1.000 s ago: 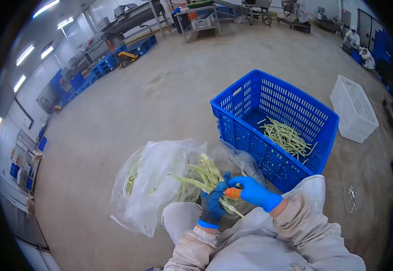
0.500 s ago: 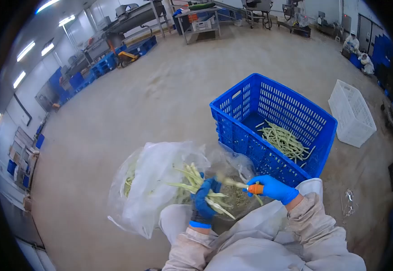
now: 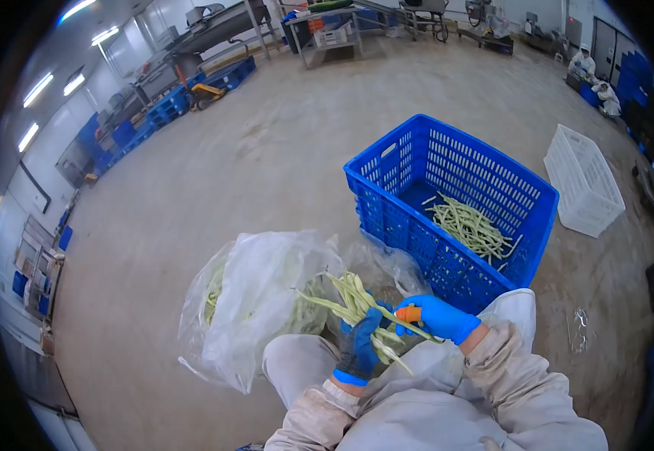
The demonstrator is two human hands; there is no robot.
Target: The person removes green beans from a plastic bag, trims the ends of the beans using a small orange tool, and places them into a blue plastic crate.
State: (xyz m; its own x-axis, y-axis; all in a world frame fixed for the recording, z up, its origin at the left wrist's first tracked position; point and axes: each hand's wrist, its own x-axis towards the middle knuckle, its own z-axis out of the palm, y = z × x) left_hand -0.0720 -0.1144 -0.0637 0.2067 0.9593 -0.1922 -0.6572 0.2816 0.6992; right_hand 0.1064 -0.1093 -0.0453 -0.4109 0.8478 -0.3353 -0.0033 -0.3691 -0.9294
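A loose bunch of long pale green beans (image 3: 357, 301) sticks out both sides of my left hand (image 3: 358, 347), which is closed around it in a dark-palmed glove over a blue one. My right hand (image 3: 441, 319), in a blue glove, is closed right beside the bunch. An orange piece (image 3: 409, 314), like a sleeve, shows at its thumb, with one long bean running just under it. Its fingertips are partly hidden behind the beans. Left of my knees rests a clear plastic bag (image 3: 255, 301) with more beans inside.
A blue slatted crate (image 3: 387, 199) stands just ahead, with a pile of beans (image 3: 471, 228) on its bottom. Beyond it on the right is a white crate (image 3: 584, 184). Two people in white (image 3: 593, 79) sit far right. Machines and a steel table (image 3: 327, 22) line the back.
My right hand has moved left to the bunch, and the blurred bean at its fingers no longer shows apart. My left hand has shifted slightly right with the beans.
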